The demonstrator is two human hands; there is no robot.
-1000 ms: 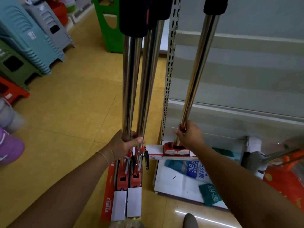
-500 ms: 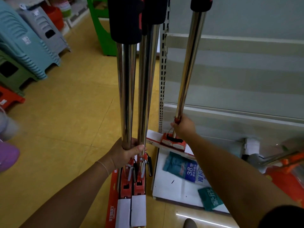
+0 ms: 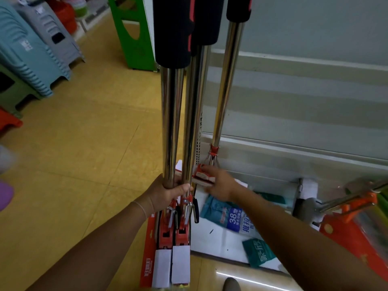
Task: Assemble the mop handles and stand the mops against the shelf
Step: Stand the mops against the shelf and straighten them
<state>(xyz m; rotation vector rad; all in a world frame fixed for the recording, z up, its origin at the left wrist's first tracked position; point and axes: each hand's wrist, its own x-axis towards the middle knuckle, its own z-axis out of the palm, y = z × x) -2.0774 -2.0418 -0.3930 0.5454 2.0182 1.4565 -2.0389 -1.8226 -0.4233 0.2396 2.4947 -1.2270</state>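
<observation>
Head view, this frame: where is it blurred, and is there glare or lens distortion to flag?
Head view: motion blur smears the far left edge and the orange items at right; the mop poles and left hand stay fairly sharp. Bright streaks glint on the chrome and on the floor. Wide-angle bending curves the shelf lines.

From my feed the light is soft, dim and slightly yellow, seemingly from overhead. Bright streaks of glare run down the chrome mop handles [image 3: 172,122], and a thin reflected strip shows on the floor [image 3: 84,133] at the bottom right. Shadows are faint. The wide lens bends lines near the edges. The far left edge and the lower right corner are smeared; the centre is fairly sharp.
</observation>
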